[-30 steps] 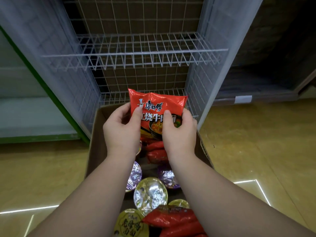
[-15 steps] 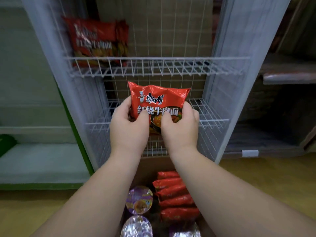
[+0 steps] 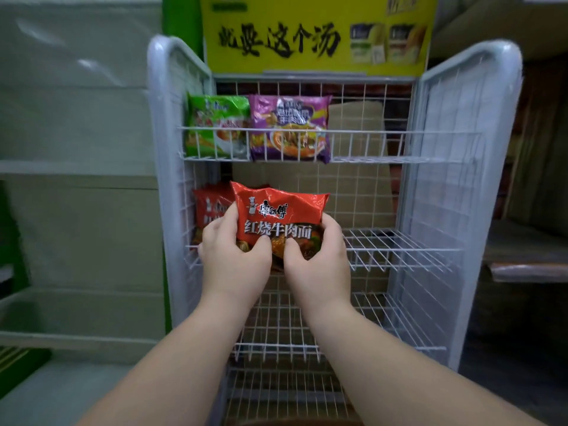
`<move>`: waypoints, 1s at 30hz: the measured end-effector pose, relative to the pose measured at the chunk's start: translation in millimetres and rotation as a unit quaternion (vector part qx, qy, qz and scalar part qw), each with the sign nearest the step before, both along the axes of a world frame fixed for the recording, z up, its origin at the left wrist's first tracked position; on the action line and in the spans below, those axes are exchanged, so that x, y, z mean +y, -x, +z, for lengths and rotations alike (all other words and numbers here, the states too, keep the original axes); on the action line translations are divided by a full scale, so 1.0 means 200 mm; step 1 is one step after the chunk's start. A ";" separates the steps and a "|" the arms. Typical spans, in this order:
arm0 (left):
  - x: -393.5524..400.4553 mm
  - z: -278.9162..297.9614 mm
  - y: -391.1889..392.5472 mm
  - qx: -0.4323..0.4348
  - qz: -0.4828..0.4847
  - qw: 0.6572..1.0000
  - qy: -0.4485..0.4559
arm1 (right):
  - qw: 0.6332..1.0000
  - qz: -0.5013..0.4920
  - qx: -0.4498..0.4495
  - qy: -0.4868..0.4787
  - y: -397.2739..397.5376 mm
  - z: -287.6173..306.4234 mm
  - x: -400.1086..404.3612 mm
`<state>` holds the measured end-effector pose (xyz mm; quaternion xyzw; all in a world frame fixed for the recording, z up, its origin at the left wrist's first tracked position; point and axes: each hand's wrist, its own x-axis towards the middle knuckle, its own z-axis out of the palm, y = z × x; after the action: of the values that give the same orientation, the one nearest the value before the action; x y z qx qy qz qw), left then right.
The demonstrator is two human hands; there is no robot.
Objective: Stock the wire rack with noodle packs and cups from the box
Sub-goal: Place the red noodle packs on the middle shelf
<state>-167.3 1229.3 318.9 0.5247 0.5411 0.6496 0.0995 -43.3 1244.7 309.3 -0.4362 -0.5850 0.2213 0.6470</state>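
Observation:
A red noodle pack (image 3: pixel 278 215) is held upright in front of the second shelf of the white wire rack (image 3: pixel 402 241). My left hand (image 3: pixel 233 259) grips its lower left edge and my right hand (image 3: pixel 316 265) grips its lower right edge, thumbs on the front. Behind it, at the shelf's left end, stands another red pack (image 3: pixel 210 207). On the top shelf stand a green pack (image 3: pixel 216 130) and a purple pack (image 3: pixel 290 127). The box is out of view.
A yellow sign (image 3: pixel 316 35) tops the rack. The right part of the second shelf and the two lower wire shelves (image 3: pixel 276 333) hold nothing. Pale shelving (image 3: pixel 76 179) stands to the left and a dark shelf (image 3: pixel 528 265) to the right.
Both hands lifted the red pack from over the box up to the second shelf. The view tilted upward, so the box dropped out of sight and the top shelf and sign appeared.

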 end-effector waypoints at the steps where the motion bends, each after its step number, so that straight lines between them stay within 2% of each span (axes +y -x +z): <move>1: 0.02 0.04 0.03 0.007 0.003 1.000 -0.003 | 1.000 0.011 -0.002 -0.003 0.03 0.04 0.01; 10: 0.19 0.19 0.24 0.020 0.006 0.999 0.037 | 0.995 0.072 -0.064 0.008 0.23 0.19 0.16; 16: 0.29 0.28 0.28 0.044 0.019 0.995 0.093 | 0.990 0.099 -0.082 0.053 0.31 0.24 0.31; 20: 0.38 0.24 0.32 0.056 0.027 0.992 0.113 | 0.987 0.103 -0.095 0.081 0.33 0.24 0.40; 25: 0.47 0.13 0.38 0.048 0.036 0.989 0.139 | 0.978 0.083 -0.167 0.088 0.37 0.18 0.47; 30: 0.54 0.09 0.42 0.079 0.077 0.983 0.144 | 0.968 0.076 -0.207 0.121 0.39 0.20 0.53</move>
<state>-251.0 1336.9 336.1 0.5117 0.6739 0.5267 0.0807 -122.0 1350.4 349.4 -0.5015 -0.7065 0.2442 0.4355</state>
